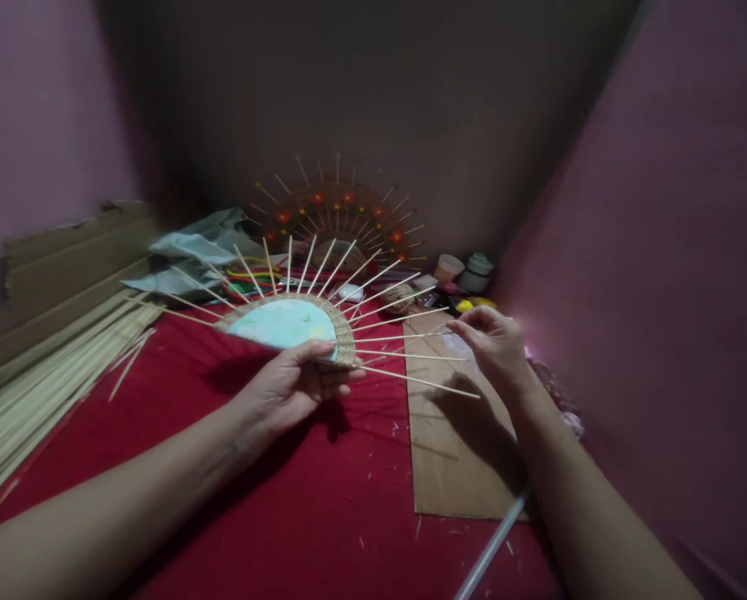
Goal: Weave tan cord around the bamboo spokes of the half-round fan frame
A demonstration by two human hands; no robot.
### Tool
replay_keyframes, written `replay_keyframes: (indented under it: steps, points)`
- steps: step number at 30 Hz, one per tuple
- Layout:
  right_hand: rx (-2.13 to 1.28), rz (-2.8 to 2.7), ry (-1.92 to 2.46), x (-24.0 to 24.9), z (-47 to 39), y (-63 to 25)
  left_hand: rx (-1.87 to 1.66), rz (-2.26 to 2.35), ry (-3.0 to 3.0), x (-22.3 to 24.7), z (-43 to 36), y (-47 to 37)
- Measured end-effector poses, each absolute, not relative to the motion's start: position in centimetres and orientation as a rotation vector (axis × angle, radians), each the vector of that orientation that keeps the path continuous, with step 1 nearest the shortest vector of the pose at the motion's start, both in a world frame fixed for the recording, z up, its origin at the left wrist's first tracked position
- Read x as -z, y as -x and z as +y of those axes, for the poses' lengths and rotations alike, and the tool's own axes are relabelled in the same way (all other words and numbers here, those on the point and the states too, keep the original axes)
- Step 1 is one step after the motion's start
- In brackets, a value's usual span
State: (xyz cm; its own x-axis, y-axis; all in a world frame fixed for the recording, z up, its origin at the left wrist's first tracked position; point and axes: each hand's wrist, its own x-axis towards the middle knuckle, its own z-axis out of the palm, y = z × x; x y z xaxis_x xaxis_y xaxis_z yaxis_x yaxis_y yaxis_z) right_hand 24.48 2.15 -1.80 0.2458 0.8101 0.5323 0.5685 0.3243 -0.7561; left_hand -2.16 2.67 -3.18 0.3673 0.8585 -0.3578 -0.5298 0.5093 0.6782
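Note:
My left hand point(304, 379) grips the lower right corner of a half-round fan point(279, 323), thumb on its face and fingers underneath. The fan has a pale blue center, a woven tan band point(343, 333) along its curved edge, and several thin sticks point(398, 288) spreading outward like rays. To the right, my right hand point(489, 337) is raised with thumb and forefinger pinched together. A thin strand point(427, 335) seems to run from the band to those fingertips. The fan is held tilted above the red cloth.
A cardboard sheet point(436, 467) lies under my right hand, with a clear glue stick point(492, 546) near its front edge. Flat pale strips point(54, 367) are piled at left. Behind stand a decorated fan point(342, 208), a twine ball point(399, 297), a cup point(448, 267) and a plastic bag point(202, 246).

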Motion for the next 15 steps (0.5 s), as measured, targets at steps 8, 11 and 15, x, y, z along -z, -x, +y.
replay_keyframes:
  steps: [8, 11, 15]
  points:
    - [-0.733, -1.320, 1.354, 1.4, 2.2, -24.8, -0.907, 0.757, -0.490, 3.1, 2.9, 2.4]
    - [-0.952, -1.267, 1.301, 1.8, 2.4, -24.8, -0.887, 0.685, -0.498, 3.1, 2.9, 2.6]
    - [-0.822, -1.310, 1.391, 1.8, 2.0, -22.6, -0.755, 0.541, -0.545, 3.3, 2.5, 2.8]
